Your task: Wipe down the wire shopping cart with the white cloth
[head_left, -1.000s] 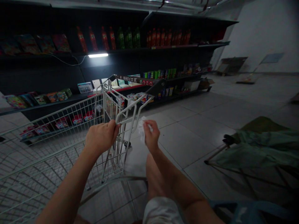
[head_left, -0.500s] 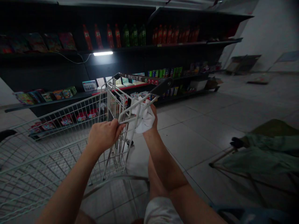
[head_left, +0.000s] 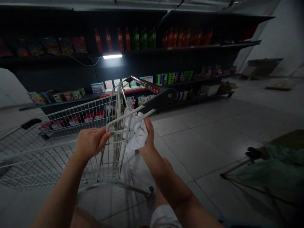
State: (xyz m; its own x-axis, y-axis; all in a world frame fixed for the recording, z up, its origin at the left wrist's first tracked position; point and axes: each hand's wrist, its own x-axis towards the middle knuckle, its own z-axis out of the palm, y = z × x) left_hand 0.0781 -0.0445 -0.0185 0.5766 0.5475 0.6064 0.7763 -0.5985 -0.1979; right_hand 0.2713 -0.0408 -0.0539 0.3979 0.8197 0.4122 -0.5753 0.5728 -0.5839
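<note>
Left hand [head_left: 89, 143] grips the shopping cart [head_left: 71, 133] frame. At its 3 o'clock, the right hand [head_left: 147, 136] presses a white cloth [head_left: 137, 133] against the frame, apparently clenched.

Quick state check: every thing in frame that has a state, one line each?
Left hand: shut on wire flap of the cart.
Right hand: shut on white cloth, pressed against the flap's rail.
Cart: upright on floor.
Strip light: on.
Bottles: upright, in a row.
</note>
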